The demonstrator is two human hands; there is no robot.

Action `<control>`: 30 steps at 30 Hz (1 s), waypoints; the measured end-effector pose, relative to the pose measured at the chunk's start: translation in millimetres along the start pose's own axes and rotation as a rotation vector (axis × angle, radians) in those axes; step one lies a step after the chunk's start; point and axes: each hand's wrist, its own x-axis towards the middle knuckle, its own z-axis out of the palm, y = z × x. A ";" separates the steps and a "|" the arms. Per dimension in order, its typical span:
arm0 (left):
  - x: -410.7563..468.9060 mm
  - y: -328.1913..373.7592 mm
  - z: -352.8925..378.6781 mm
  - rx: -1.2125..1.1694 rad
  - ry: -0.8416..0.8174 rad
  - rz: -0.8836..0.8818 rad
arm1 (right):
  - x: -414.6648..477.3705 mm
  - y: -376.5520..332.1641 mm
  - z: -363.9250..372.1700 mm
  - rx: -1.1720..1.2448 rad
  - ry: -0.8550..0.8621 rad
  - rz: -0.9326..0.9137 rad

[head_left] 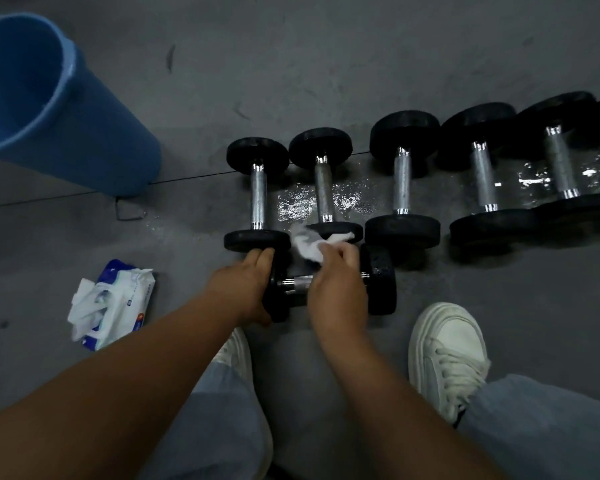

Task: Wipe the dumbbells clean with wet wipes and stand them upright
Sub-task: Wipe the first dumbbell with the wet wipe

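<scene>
Right hand pinches wipe; grey floor wet.

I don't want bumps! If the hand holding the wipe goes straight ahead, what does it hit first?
Probably the near plate of the second dumbbell from the left; the wipe in the right hand overlaps it, though depth is unclear.

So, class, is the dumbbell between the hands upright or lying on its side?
Lying on its side: the dumbbell has a level handle, one head at each end.
</scene>
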 end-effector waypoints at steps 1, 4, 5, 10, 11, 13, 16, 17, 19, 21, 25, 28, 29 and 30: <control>0.2 -0.3 -1.2 0.020 0.002 0.009 | -1.1 4.5 -1.3 -0.141 -0.113 0.018; -4.3 2.0 -4.2 0.044 -0.006 0.041 | -25.3 9.2 7.9 -0.409 -0.452 -0.166; -6.2 2.6 -3.9 0.046 0.002 0.055 | -28.6 12.0 8.1 -0.406 -0.488 -0.268; -27.0 -1.8 3.2 0.068 -0.024 0.180 | -30.6 22.3 2.5 -0.470 -0.389 -0.106; -30.4 -4.0 6.1 0.066 0.022 0.207 | -41.5 19.3 4.1 -0.459 -0.476 -0.183; -34.3 -8.7 13.5 0.048 0.102 0.231 | -54.9 17.9 3.6 -0.475 -0.574 -0.274; -35.9 -9.7 27.0 -0.034 0.053 0.267 | -44.7 34.4 0.6 -0.563 -0.415 -0.048; -36.5 -10.1 31.1 -0.046 0.039 0.283 | -46.6 35.4 -0.7 -0.573 -0.454 -0.057; -37.8 -11.1 37.3 -0.069 0.069 0.315 | -55.3 33.0 -4.8 -0.483 -0.606 -0.174; -36.7 -11.4 42.2 -0.133 0.121 0.303 | -53.1 28.8 -16.6 -0.498 -0.607 -0.186; -38.7 -8.9 55.2 -0.256 0.168 0.274 | -54.8 34.6 -22.1 -0.575 -0.524 -0.126; -44.6 -12.6 69.6 -0.351 0.223 0.314 | -64.2 35.7 -24.2 -0.478 -0.632 -0.257; -46.4 -15.2 72.2 -0.391 0.219 0.333 | -60.3 36.4 -27.1 -0.495 -0.562 -0.171; -48.0 -17.2 74.8 -0.428 0.217 0.343 | -58.5 37.6 -29.7 -0.530 -0.478 -0.064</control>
